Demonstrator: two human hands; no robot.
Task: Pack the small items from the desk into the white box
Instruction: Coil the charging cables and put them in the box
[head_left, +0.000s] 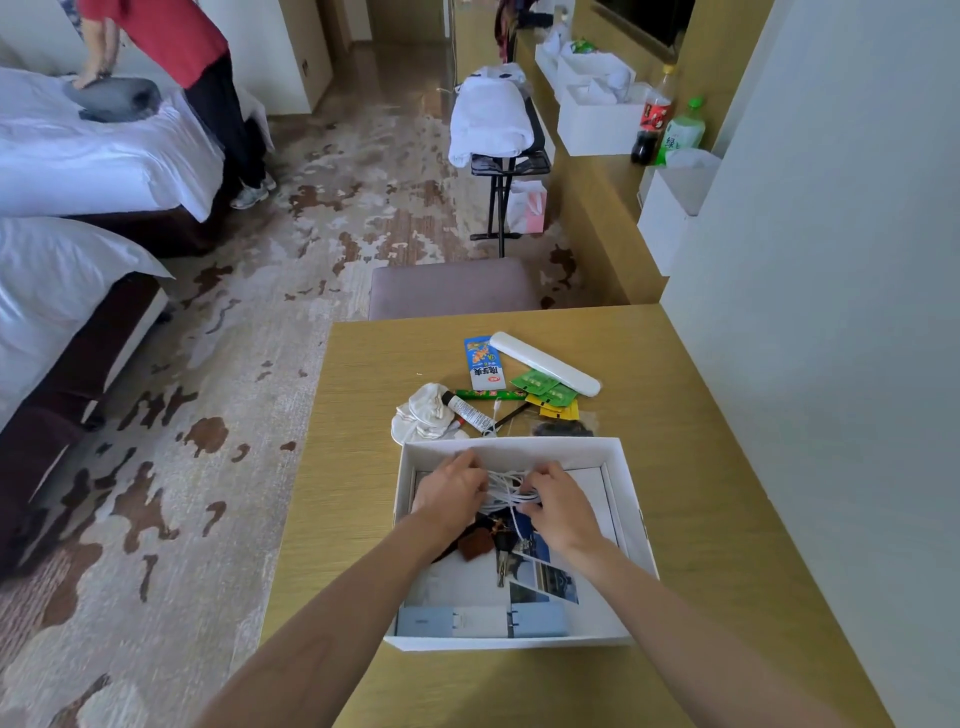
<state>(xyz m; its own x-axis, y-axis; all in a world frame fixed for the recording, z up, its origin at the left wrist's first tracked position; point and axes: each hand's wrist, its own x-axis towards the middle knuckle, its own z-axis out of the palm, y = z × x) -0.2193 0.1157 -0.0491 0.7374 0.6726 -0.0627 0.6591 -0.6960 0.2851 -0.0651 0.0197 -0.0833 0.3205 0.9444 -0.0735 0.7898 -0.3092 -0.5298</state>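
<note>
L hand (451, 491) & R hand (558, 506) grips clamped on cable (506, 492) in white box (571, 452)

The desk (701, 441) carries a white box (545, 449), socks (426, 415), sachets (545, 389) and a white case (545, 364).

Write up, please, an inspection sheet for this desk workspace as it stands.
Surface: wooden desk, wall on its right.
Job's things: white box open, holding keys and photos; white case, blue packet, tube and white cloth lie beyond it.
Clutter: bottles on the far counter.
Hands: left hand and right hand both grip the white cable inside the box.
Cables: white cable, bundled; no others seen.
Surroundings: stool, beds, a person at the far bed.
</note>
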